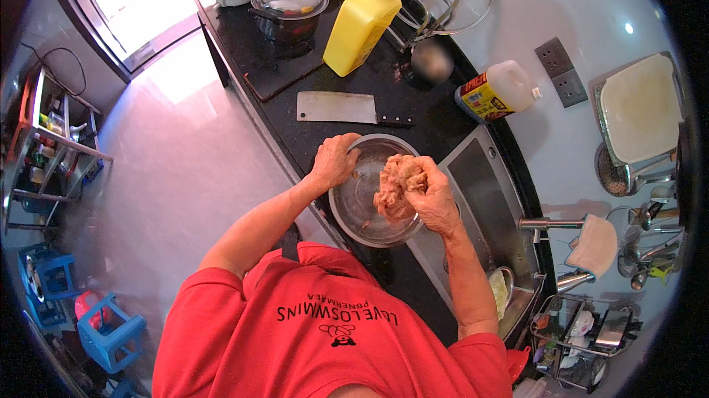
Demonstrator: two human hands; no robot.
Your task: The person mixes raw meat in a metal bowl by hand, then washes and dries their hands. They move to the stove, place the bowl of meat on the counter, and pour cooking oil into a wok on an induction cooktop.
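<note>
A round metal bowl (353, 202) sits at the counter's edge beside the sink. My left hand (336, 160) is closed on its upper left rim, thumb and fingers at the edge. Over the bowl, my right hand (437, 202) grips a clump of raw meat pieces (397, 185), pinkish and wet-looking. The clump hangs from the fingers, and I cannot tell whether its lower end touches the bowl. Small scraps and smears cling to the bowl's inside. Just beyond the bowl lies a cleaver (336, 107) with a black handle pointing right.
A yellow pump bottle (362, 25) and a lidded pot (290, 10) stand farther back on the black counter (277, 121). To the right are a large plastic jug (498, 91), a metal sink (480, 184) and a faucet (546, 224). Blue stools (111, 331) stand on the floor at left.
</note>
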